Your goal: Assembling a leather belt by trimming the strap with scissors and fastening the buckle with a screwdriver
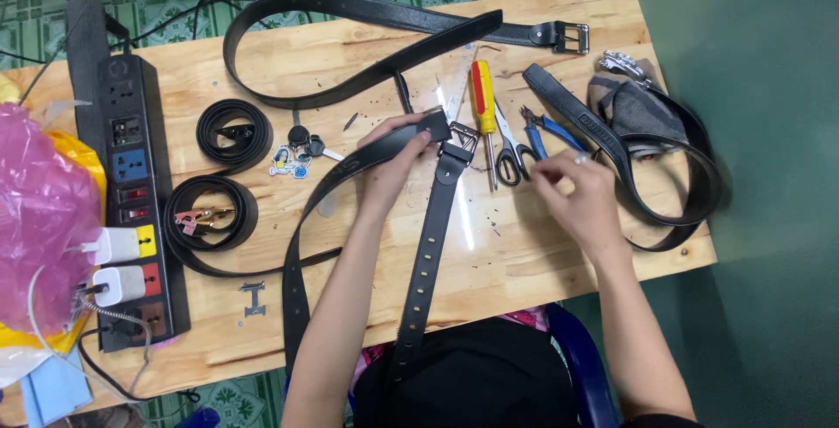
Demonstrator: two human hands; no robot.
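My left hand grips the end of a black leather belt next to its metal buckle. The holed strap runs down over the wooden table edge toward my lap. Fingers of my right hand pinch a small shiny part, held above the table right of the buckle. Its kind is too small to tell. A red-and-yellow screwdriver, scissors and blue-handled pliers lie just beyond my hands.
A long black belt with a silver buckle loops across the far side. Two coiled belts lie at left beside a black power strip. Another belt and grey cloth sit at right. Keys and a pink bag are nearby.
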